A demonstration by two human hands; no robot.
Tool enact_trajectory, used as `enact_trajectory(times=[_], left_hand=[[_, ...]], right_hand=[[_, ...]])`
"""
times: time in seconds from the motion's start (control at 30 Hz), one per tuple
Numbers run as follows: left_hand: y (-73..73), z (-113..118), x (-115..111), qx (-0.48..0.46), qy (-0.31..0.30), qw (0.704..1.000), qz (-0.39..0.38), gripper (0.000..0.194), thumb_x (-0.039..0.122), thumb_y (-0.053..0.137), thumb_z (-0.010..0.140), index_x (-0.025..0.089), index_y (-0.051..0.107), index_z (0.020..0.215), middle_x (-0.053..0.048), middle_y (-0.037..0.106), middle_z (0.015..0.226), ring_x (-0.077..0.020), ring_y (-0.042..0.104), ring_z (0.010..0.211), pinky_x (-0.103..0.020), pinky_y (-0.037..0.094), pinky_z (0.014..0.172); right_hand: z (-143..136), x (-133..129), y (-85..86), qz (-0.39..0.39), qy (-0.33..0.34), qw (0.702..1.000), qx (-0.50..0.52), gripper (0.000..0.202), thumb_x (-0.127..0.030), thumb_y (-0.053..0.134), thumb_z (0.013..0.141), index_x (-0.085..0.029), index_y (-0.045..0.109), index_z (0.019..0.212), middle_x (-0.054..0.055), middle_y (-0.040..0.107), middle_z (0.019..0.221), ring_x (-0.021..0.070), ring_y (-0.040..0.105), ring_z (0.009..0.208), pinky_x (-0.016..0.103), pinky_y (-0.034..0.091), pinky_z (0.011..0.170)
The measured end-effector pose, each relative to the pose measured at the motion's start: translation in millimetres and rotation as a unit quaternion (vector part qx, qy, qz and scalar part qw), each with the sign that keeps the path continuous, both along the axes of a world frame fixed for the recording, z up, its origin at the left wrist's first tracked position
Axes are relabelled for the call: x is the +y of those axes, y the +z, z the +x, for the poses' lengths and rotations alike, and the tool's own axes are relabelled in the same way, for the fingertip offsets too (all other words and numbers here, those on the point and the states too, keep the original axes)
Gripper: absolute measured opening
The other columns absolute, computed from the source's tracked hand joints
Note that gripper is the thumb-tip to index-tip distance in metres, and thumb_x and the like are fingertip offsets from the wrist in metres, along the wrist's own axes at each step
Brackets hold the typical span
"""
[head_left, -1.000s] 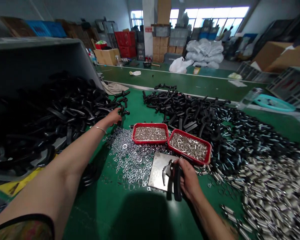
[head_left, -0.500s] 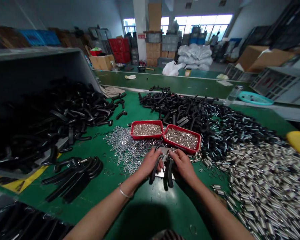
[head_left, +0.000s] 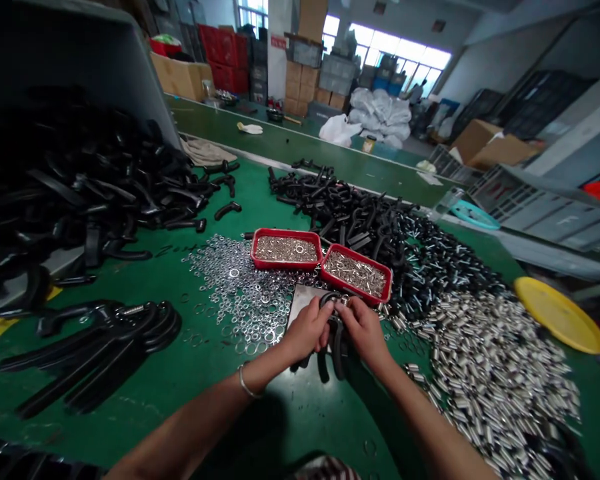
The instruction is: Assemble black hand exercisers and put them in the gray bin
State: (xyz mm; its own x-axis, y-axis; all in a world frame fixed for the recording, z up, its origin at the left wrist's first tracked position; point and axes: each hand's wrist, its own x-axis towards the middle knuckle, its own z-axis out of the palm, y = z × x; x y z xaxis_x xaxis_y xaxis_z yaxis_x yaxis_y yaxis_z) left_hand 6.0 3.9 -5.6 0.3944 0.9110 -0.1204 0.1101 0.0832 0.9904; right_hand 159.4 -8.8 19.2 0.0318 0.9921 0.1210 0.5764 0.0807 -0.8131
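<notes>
My left hand [head_left: 306, 331] is closed around a black curved handle [head_left: 338, 353], whose looped end shows above the fingers. My right hand [head_left: 369, 331] pinches at the same looped end, where a small shiny metal part shows; its kind is too small to tell. More black handle ends hang below the hands, and which hand bears each is partly hidden. Beneath lies a flat metal plate [head_left: 300, 301]. Just beyond the hands stand two red trays, the left tray [head_left: 286, 266] and the right tray [head_left: 355, 289], both filled with small metal parts.
Loose metal rings [head_left: 240, 293] spread at left. Several black handles [head_left: 100, 357] lie nearer the left edge, below a grey bin [head_left: 153, 87] of black parts. Black handles [head_left: 350, 217], black pieces with bolts [head_left: 445, 257] and metal cylinders [head_left: 500, 373] are heaped at right, beside a yellow lid [head_left: 560, 313].
My hands have come closer together, bringing the black handles that were apart to each other. The head view has tilted and turned, so the surroundings sit differently.
</notes>
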Motion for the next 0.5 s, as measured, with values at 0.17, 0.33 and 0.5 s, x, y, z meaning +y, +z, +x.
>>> enact_trajectory(times=[0.17, 0.33, 0.5], left_hand=[[8.6, -0.9, -3.1, 0.048, 0.002, 0.997, 0.056, 0.046, 0.059, 0.028, 0.1, 0.018, 0.048, 0.109, 0.005, 0.054, 0.05, -0.0181, 0.057, 0.044, -0.026, 0.044, 0.046], [16.0, -5.3, -1.4, 0.202, -0.063, 0.957, 0.196, 0.047, 0.053, 0.029, 0.101, 0.015, 0.049, 0.118, -0.013, 0.07, 0.091, -0.0276, 0.07, 0.087, -0.035, 0.051, 0.072], [23.9, -9.8, 0.7, 0.298, -0.154, 0.918, 0.213, 0.07, 0.068, 0.053, 0.086, 0.012, 0.047, 0.127, -0.018, 0.071, 0.103, -0.0346, 0.07, 0.095, -0.038, 0.051, 0.077]], right_hand=[[2.8, -5.6, 11.3, -0.096, 0.037, 0.993, 0.063, 0.032, -0.053, 0.049, 0.095, -0.023, 0.051, 0.086, -0.006, 0.051, 0.062, 0.0117, 0.047, 0.046, 0.023, 0.034, 0.043], [16.1, -11.0, 24.7, -0.139, 0.085, 0.982, 0.09, 0.031, -0.054, 0.051, 0.094, -0.023, 0.051, 0.089, -0.006, 0.054, 0.066, 0.0103, 0.048, 0.045, 0.022, 0.037, 0.04], [19.2, -21.1, 26.1, -0.175, 0.102, 0.976, 0.083, 0.029, -0.05, 0.048, 0.095, -0.022, 0.052, 0.092, -0.003, 0.055, 0.072, 0.0119, 0.051, 0.053, 0.024, 0.043, 0.047]])
